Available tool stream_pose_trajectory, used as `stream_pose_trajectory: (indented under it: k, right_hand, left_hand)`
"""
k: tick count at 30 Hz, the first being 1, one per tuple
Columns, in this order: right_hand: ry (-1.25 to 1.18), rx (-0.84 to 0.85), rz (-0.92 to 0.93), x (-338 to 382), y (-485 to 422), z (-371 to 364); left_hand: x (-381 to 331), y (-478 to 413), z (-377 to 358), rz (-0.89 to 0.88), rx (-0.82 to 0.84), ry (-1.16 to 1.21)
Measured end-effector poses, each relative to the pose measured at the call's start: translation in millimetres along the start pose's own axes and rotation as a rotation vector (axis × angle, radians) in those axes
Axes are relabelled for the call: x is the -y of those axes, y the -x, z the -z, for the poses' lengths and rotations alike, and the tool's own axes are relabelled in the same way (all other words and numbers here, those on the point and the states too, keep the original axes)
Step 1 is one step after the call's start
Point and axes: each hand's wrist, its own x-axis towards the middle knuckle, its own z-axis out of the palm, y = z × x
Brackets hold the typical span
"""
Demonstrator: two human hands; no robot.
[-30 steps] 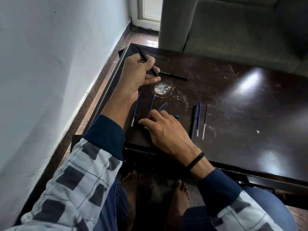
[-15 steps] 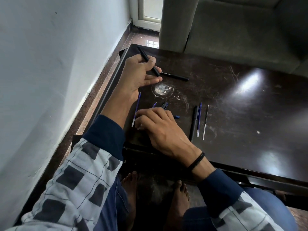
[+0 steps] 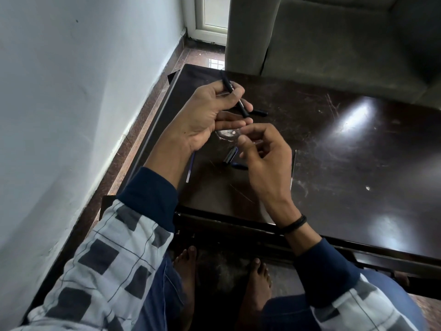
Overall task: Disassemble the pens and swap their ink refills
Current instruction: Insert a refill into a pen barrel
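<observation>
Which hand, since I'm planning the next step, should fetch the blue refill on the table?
Probably the right hand: the left hand grips the black pen, while the right hovers near the blue refill, nothing plainly in it.

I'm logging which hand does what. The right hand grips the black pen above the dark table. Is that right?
Not quite. In the head view it is the left hand that grips the black pen above the dark table. The right hand is raised beside it with its fingers curled, and I cannot tell whether it pinches anything.
</observation>
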Motion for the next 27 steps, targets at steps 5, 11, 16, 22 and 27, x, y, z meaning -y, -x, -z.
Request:
stream_pose_trajectory:
  k: [5,11,16,22,27]
  right_hand:
    - [-0.004,-0.036,-0.07,1.6,-3.7,4.5]
    - [-0.022,-0.09,-0.112,1.0,-6.2,6.8]
    - [-0.067,-0.107,-0.157,0.6,-7.5,9.2]
    - [-0.174,-0.097,-0.2,3.3,-8.3,10.8]
    - [-0.211,-0.083,-0.22,3.5,-8.0,11.5]
  left_hand:
    - [3.0,-0.6,-5.9,0.019,0.043,-0.06]
    - [3.4,-0.3,-6.9,0.043,0.047,-0.04]
    - [3.6,0.9,-6.7,0.042,0.061,-0.067]
    - [1.5,1.9,-6.1,0.039,0.07,-0.121]
    - [2.0,2.5,-6.1,0.045,0.108,-0.163]
